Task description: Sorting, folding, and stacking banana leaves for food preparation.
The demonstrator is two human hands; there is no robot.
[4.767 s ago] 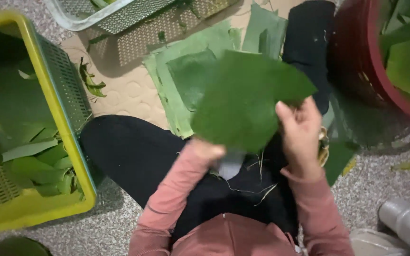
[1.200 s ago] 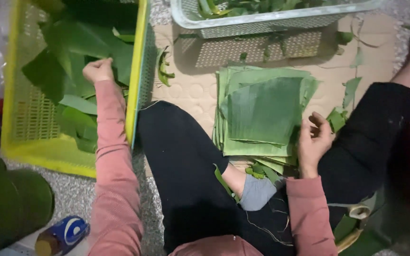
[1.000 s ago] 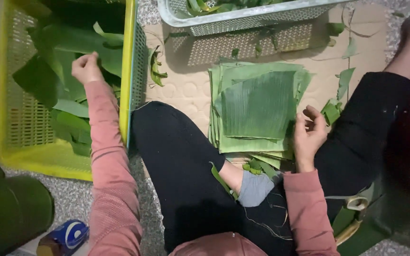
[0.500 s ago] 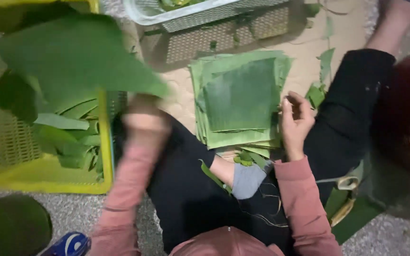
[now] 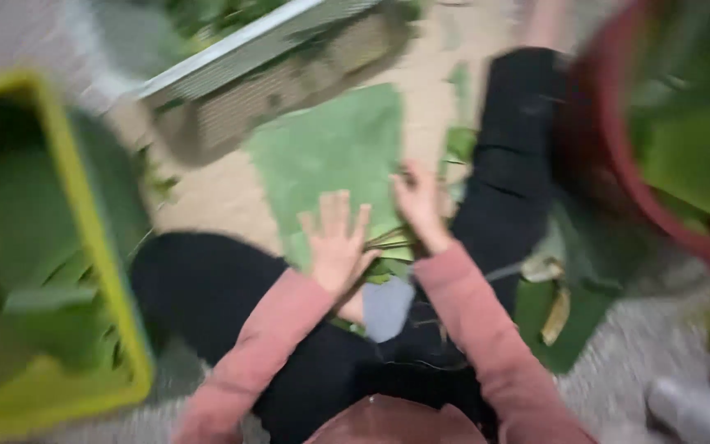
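Note:
The picture is blurred by motion. A stack of flat green leaves lies on the tan mat between my legs. My left hand rests flat, fingers spread, on the stack's near edge. Next to it, at the stack's right edge, my right hand has its fingers curled by some leaf stems; whether it grips anything I cannot tell. Both arms wear pink sleeves.
A yellow crate of green leaves stands at the left. A white mesh basket sits beyond the stack. A dark red tub of leaves is at the right. My black trouser legs flank the stack.
My left hand came out of the yellow crate with a large leaf, swung it right and now lies flat on the stack. The camera turned right, showing the red tub.

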